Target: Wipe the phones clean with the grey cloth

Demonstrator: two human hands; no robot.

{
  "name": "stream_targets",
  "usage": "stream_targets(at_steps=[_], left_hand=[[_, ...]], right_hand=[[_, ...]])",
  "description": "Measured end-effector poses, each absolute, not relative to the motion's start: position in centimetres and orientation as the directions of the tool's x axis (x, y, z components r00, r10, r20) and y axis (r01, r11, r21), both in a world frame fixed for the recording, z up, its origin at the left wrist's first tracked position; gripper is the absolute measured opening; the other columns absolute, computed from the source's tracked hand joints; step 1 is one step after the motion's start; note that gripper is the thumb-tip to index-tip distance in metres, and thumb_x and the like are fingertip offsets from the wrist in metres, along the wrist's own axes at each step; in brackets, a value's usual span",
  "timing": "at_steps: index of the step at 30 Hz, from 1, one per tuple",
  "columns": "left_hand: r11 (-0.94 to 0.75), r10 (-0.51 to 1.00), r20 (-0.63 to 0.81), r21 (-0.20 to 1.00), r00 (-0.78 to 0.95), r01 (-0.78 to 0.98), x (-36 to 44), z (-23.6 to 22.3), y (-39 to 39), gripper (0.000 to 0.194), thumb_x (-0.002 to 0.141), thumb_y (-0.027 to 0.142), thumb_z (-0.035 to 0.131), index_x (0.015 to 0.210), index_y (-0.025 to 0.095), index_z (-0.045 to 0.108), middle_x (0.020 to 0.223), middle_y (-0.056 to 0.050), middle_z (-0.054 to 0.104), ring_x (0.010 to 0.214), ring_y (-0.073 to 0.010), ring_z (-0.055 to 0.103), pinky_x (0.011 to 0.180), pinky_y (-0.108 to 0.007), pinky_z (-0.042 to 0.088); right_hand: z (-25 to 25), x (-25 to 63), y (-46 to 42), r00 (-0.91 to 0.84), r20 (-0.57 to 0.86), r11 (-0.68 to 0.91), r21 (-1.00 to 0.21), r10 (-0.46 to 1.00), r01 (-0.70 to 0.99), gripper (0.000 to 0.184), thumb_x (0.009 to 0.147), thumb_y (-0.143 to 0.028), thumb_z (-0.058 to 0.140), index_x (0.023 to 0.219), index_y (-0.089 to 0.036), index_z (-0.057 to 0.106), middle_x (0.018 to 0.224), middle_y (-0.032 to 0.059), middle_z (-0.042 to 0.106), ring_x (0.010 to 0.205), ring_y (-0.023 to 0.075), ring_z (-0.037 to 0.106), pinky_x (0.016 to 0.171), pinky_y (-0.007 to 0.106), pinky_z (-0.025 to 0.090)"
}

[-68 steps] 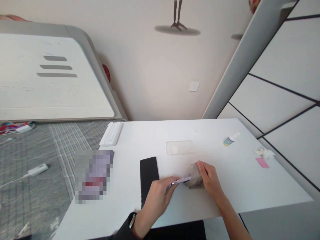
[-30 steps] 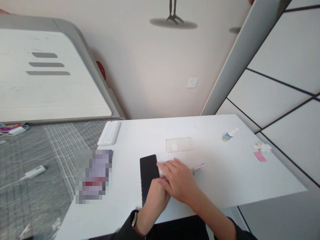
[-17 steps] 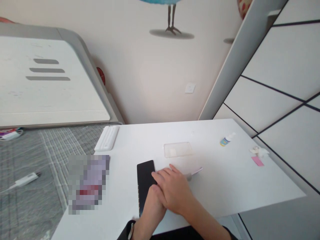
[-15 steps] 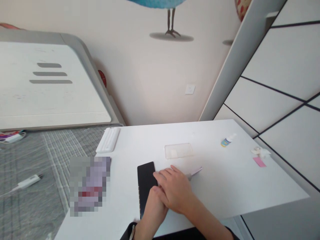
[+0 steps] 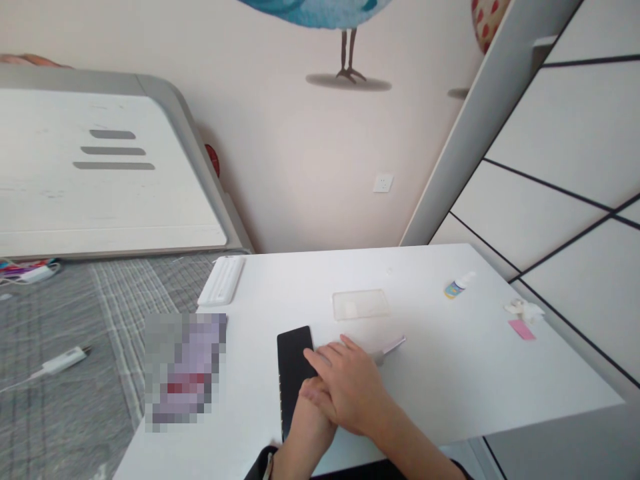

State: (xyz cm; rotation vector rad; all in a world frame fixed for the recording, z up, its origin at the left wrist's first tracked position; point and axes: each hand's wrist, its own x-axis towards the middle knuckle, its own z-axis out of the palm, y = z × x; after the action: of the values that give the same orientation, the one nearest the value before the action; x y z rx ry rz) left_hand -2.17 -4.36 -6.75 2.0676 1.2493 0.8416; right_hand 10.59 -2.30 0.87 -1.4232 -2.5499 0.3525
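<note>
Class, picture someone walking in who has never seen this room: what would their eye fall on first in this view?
The right hand lying over the left hand stands out first, near the front edge of the white desk, beside a black slab. Higher up, a painted blue bird stands on the wall at top centre.

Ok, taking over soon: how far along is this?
Done, it seems: the lilac strip and grey cloth lie by the right hand, not held. In hand: it rests on the left hand over the black slab. Left, perhaps: the clear case, spray bottle and pink card, apart on the white desk.
</note>
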Motion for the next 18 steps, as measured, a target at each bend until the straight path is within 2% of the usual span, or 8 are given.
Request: stream_targets(at_steps=[2,5,8,9,11,14,16,18], left_hand=[[-0.405,0.899,0.214,0.740,0.382,0.537,-2.3,-6.4,-4.5,0.016,0.102,0.026,0.066,0.092,0.016,0.073,0.088,-0.003,0.079,0.075,-0.0161,0.076,0.072,-0.030,0.062],[-0.422,0.884,0.219,0.755,0.413,0.502,-2.2,-5.1,-4.5,0.017,0.102,0.019,0.061,0.110,0.022,0.076,0.102,-0.002,0.083,0.089,-0.0184,0.081,0.082,-0.027,0.062],[-0.434,0.874,0.231,0.767,0.428,0.473,-2.0,-4.6,-4.4,0.026,0.103,0.021,0.060,0.124,0.028,0.073,0.118,0.000,0.082,0.103,-0.0192,0.080,0.093,-0.025,0.060],[-0.433,0.876,0.232,0.765,0.423,0.477,-2.0,-4.7,-4.4,0.026,0.102,0.020,0.059,0.121,0.026,0.074,0.115,-0.002,0.083,0.101,-0.0204,0.081,0.090,-0.026,0.061],[-0.425,0.885,0.231,0.754,0.404,0.501,-2.1,-5.4,-4.4,0.023,0.097,0.013,0.056,0.103,0.020,0.078,0.098,-0.006,0.084,0.085,-0.0235,0.082,0.077,-0.028,0.063],[-0.419,0.894,0.228,0.734,0.387,0.535,-2.4,-6.3,-4.5,0.021,0.083,0.006,0.057,0.078,0.017,0.074,0.077,-0.009,0.080,0.065,-0.0255,0.078,0.060,-0.028,0.059],[-0.418,0.894,0.224,0.730,0.389,0.540,-2.5,-6.2,-4.7,0.022,0.082,0.004,0.057,0.081,0.016,0.075,0.079,-0.008,0.080,0.068,-0.0257,0.079,0.062,-0.028,0.060],[-0.420,0.889,0.219,0.741,0.402,0.525,-2.4,-5.4,-4.7,0.026,0.089,0.006,0.057,0.097,0.019,0.077,0.092,-0.006,0.083,0.081,-0.0241,0.081,0.073,-0.027,0.061]], right_hand=[[0.8,12.0,-2.0,-0.499,0.058,0.492,-0.300,0.865,0.817,0.055,0.106,-0.058,0.052,0.145,-0.022,0.061,0.129,0.0079,0.075,0.118,0.0268,0.068,0.113,0.044,0.045],[0.6,16.8,-0.6,-0.381,0.053,0.381,-0.256,0.923,0.889,0.055,0.110,-0.051,0.044,0.143,-0.012,0.063,0.131,0.0174,0.073,0.118,0.0333,0.069,0.109,0.051,0.048],[0.5,18.8,-0.2,-0.294,0.053,0.298,-0.210,0.954,0.931,0.055,0.112,-0.045,0.036,0.141,-0.006,0.064,0.132,0.0238,0.071,0.123,0.0389,0.066,0.113,0.062,0.041],[0.5,18.2,-0.4,-0.309,0.053,0.313,-0.207,0.950,0.927,0.054,0.112,-0.044,0.037,0.140,-0.007,0.064,0.132,0.0229,0.071,0.125,0.0387,0.064,0.116,0.063,0.038],[0.4,15.6,-1.3,-0.400,0.050,0.401,-0.226,0.915,0.888,0.048,0.110,-0.046,0.045,0.139,-0.014,0.066,0.131,0.0159,0.073,0.127,0.0338,0.063,0.122,0.058,0.034],[0.4,12.0,-2.5,-0.528,0.059,0.522,-0.272,0.847,0.808,0.046,0.105,-0.051,0.056,0.142,-0.025,0.064,0.127,0.0047,0.075,0.119,0.0251,0.067,0.118,0.044,0.042],[0.3,12.4,-2.5,-0.522,0.070,0.519,-0.280,0.850,0.807,0.050,0.104,-0.053,0.058,0.143,-0.023,0.063,0.126,0.0059,0.076,0.115,0.0262,0.068,0.109,0.043,0.049],[0.1,15.1,-1.9,-0.457,0.079,0.460,-0.263,0.886,0.848,0.051,0.106,-0.050,0.055,0.141,-0.015,0.064,0.128,0.0128,0.075,0.115,0.0310,0.068,0.103,0.047,0.052]])
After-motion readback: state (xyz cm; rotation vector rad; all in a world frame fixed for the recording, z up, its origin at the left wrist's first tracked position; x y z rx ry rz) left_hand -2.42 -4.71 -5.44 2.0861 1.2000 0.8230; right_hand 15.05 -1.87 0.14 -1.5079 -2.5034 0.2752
